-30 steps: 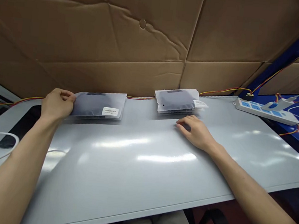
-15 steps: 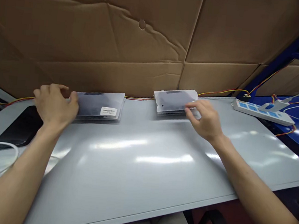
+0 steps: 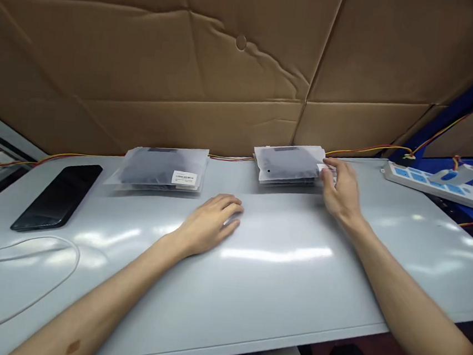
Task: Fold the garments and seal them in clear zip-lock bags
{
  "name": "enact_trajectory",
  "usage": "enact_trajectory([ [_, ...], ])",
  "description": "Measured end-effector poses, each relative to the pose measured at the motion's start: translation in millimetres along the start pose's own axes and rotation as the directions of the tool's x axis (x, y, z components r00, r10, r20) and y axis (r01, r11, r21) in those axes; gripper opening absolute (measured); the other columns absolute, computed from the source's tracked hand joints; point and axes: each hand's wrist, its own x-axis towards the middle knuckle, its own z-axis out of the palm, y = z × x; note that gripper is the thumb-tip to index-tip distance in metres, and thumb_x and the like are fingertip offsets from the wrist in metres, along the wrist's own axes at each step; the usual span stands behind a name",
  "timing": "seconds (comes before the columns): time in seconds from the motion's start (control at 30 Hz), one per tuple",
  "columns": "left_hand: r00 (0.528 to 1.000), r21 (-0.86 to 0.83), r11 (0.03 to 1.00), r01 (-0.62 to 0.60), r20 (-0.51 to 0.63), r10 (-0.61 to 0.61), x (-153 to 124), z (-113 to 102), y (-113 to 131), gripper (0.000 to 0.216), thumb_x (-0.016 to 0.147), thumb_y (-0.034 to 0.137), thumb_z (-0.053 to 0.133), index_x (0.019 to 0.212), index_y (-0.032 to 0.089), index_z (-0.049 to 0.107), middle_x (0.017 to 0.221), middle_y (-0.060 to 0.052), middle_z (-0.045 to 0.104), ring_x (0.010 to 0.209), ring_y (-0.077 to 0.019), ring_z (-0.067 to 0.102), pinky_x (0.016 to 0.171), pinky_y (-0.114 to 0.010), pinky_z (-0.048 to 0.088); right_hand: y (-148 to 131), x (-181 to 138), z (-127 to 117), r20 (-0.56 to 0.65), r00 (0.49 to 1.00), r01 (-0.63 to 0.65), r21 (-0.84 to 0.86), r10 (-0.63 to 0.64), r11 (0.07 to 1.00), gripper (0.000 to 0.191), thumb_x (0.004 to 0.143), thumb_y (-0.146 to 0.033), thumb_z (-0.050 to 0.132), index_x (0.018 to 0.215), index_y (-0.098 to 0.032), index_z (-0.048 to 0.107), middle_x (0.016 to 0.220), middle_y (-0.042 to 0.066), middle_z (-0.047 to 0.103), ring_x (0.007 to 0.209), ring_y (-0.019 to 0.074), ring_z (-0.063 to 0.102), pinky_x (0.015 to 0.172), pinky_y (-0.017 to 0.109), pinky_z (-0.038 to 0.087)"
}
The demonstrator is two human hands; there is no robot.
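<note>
My left hand is low over the middle of the grey table, its thumb and fingers apart with nothing held. My right hand is at the right end of a stack of frosted plastic packets with dark contents. Its fingers are spread and its fingertips meet the stack's edge, partly covering a white label there. Beyond my left hand, to its left, lies a second stack of frosted packets, a white barcode label on its top packet.
A black phone and a looped white cable are on the left of the table. A power strip with plugs lies at the far right. Red and yellow wires run along the back, before a brown cardboard wall.
My left hand has come away from the left stack, moving right and nearer to me, above the table's middle. My right hand has shifted to the right stack's outer end. The view has turned slightly left.
</note>
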Motion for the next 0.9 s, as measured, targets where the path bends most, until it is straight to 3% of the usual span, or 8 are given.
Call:
enact_trajectory([
  [0.07,0.997,-0.065,0.997,0.036,0.07,-0.031,-1.4,-0.6,-1.5,0.027,0.1,0.032,0.047,0.121,0.024,0.063,0.135,-0.007,0.065,0.128,-0.0248,0.058,0.104,-0.043,0.052,1.3,-0.1,-0.2,0.022,0.999,-0.042,0.029,0.041,0.999,0.032,0.093,-0.025,0.044,0.119,-0.021,0.064,0.123,0.013,0.068,0.118,0.0307,0.059,0.102,0.054,0.047],
  [0.23,0.993,-0.093,0.993,0.067,0.099,-0.057,-2.3,-4.3,-6.3,0.027,0.101,0.032,0.046,0.12,0.025,0.064,0.138,-0.006,0.064,0.132,-0.0253,0.056,0.107,-0.045,0.052,-9.5,-4.5,-1.0,0.066,0.997,-0.027,0.021,0.025,0.999,0.045,0.084,-0.015,0.048,0.126,-0.021,0.062,0.127,0.012,0.068,0.121,0.032,0.058,0.103,0.056,0.047],
  [0.37,0.993,-0.095,0.994,0.062,0.105,-0.052,-2.3,-4.2,-4.4,0.027,0.101,0.031,0.046,0.12,0.024,0.064,0.138,-0.007,0.064,0.133,-0.0251,0.054,0.109,-0.045,0.05,-21.1,-11.8,1.5,0.101,0.983,0.153,-0.008,-0.151,0.988,0.053,0.08,-0.013,0.055,0.131,-0.023,0.061,0.127,0.011,0.068,0.12,0.033,0.057,0.105,0.056,0.047],
  [0.5,0.999,-0.068,0.997,0.042,0.034,-0.04,-2.7,-4.1,-3.2,0.023,0.1,0.029,0.047,0.116,0.025,0.064,0.13,-0.006,0.066,0.124,-0.024,0.06,0.1,-0.042,0.055,-30.2,-18.1,5.1,0.148,0.938,0.322,-0.028,-0.315,0.946,0.049,0.082,-0.012,0.058,0.128,-0.026,0.064,0.119,0.009,0.07,0.113,0.0328,0.058,0.099,0.054,0.051],
  [0.63,0.994,-0.033,0.996,0.08,-0.077,-0.083,-2.7,-2.8,-4.0,0.025,0.099,0.028,0.048,0.119,0.024,0.062,0.129,-0.009,0.063,0.123,-0.0264,0.058,0.099,-0.046,0.055,-46.1,-25.3,5.6,0.229,0.87,0.451,-0.016,-0.436,0.892,0.039,0.086,-0.017,0.062,0.122,-0.029,0.068,0.112,0.008,0.071,0.107,0.0311,0.059,0.095,0.052,0.052],
  [0.73,0.984,-0.005,0.994,0.108,-0.142,-0.108,-2.1,-2.2,-4.0,0.033,0.101,0.032,0.048,0.131,0.022,0.057,0.138,-0.012,0.057,0.13,-0.0287,0.052,0.106,-0.048,0.05,-63.2,-34.1,6.6,0.287,0.805,0.531,0.046,-0.52,0.846,0.026,0.09,-0.022,0.064,0.113,-0.029,0.072,0.115,0.008,0.072,0.117,0.032,0.058,0.098,0.053,0.051],
  [0.9,0.992,0.0,0.994,0.113,-0.048,-0.113,-1.9,-4.0,-3.9,0.056,0.102,0.045,0.048,0.153,0.024,0.041,0.159,-0.011,0.041,0.145,-0.0313,0.037,0.118,-0.052,0.038,-89.9,-51.7,8.4,0.352,0.649,0.641,0.224,-0.674,0.734,0.017,0.094,-0.03,0.063,0.106,-0.027,0.074,0.124,0.01,0.072,0.129,0.0307,0.057,0.105,0.054,0.051],
])
